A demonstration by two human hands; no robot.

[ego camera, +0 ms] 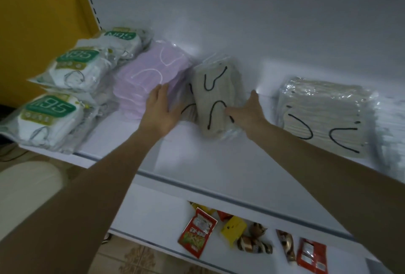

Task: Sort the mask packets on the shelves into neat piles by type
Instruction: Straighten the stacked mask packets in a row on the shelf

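1. On shelf (197, 153), at 12 o'clock, beige mask packet (215, 96) lies tilted, just beside purple packet (151, 76).
2. Left grip (161, 108): fingers straight, flat on purple packet's edge, holding nothing.
3. Right grip (247, 112): spread, fingers laid against beige mask packet's 3 o'clock side, not closed round it.
4. I judge it light, soft, with slippery film; take both long edges.
5. Matching beige stack (324, 118) sits at 2 o'clock.
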